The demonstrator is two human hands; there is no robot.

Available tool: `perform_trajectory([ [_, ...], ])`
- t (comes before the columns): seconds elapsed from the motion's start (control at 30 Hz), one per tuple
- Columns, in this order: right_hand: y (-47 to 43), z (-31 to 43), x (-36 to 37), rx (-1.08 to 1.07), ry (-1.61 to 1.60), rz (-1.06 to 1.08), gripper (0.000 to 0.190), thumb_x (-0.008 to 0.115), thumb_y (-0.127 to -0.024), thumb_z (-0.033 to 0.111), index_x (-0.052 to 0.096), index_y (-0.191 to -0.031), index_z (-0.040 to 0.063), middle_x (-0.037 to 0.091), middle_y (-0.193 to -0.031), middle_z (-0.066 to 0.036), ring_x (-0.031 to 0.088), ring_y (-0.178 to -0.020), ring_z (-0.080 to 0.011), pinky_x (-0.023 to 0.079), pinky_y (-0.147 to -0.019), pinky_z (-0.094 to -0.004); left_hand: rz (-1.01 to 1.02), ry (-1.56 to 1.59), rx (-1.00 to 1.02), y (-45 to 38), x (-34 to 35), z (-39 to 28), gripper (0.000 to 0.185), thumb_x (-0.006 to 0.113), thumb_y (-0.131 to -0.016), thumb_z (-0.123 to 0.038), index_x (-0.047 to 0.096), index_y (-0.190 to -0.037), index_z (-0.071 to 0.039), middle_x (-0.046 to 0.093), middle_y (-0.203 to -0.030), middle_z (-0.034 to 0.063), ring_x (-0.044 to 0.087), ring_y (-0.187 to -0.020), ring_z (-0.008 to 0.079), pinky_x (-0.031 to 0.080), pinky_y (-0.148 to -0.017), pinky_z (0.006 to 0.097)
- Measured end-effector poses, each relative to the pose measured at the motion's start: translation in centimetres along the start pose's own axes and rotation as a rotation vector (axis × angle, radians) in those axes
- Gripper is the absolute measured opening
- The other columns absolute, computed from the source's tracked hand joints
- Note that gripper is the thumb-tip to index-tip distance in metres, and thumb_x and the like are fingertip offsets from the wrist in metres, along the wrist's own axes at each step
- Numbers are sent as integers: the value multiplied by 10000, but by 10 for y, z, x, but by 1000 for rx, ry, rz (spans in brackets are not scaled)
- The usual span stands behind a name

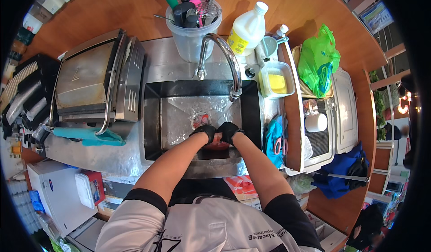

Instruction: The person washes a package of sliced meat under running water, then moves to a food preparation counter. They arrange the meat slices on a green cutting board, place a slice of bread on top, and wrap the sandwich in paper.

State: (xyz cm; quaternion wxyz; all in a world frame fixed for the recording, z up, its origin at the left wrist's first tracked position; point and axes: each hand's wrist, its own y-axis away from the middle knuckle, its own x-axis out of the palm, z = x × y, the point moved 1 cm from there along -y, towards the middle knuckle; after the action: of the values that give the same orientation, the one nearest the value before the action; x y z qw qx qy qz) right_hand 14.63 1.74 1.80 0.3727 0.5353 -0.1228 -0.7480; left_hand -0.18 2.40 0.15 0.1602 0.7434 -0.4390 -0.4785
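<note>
Both my hands wear black gloves and are low in a stainless steel sink [175,114]. My left hand [206,132] and my right hand [230,131] are side by side at a reddish object [217,143], which lies partly under them near the sink's front wall. What it is, I cannot tell, and my fingers are largely hidden. Water runs from the curved chrome faucet [222,43] just beyond my right hand. Left of that stream, reddish bits lie in the drain strainer [201,120].
Left of the sink stands a metal contact grill [86,80]. Behind are a plastic bucket of utensils [192,43] and a white jug [247,29]. At the right are a container with a yellow sponge [276,83], pink-handled scissors [280,146] on a blue cloth, and a wooden divider [296,127].
</note>
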Motion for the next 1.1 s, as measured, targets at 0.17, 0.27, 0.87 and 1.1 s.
perform_trajectory([
  [0.17,9,1,0,99,-209,-57,251,675,-673,304,691,-858,135,662,-889,-142,623,-871,-321,487,-789,-399,118,222,97,17,-19,1,416,563,-796,-478,673,-957,-110,673,-863,107,630,-786,241,477,-714,353],
  [0.27,8,3,4,145,-205,-106,259,705,-633,280,686,-840,126,662,-885,-141,623,-859,-330,487,-787,-399,115,194,157,20,-23,-3,402,572,-770,-441,677,-919,-83,665,-817,90,610,-750,208,470,-689,335],
  [0.87,39,34,-19,42,-89,-303,150,657,-697,259,693,-815,174,636,-880,-123,605,-899,-320,463,-790,-420,-57,237,50,0,7,27,431,604,-720,-457,671,-851,-51,663,-790,138,633,-701,225,476,-652,331],
  [1.1,34,23,-1,-76,-52,-340,222,645,-735,278,692,-909,149,609,-936,-167,602,-896,-342,475,-781,-421,-121,130,179,-14,23,29,341,632,-714,-339,658,-899,-54,670,-854,116,639,-712,215,483,-673,327],
])
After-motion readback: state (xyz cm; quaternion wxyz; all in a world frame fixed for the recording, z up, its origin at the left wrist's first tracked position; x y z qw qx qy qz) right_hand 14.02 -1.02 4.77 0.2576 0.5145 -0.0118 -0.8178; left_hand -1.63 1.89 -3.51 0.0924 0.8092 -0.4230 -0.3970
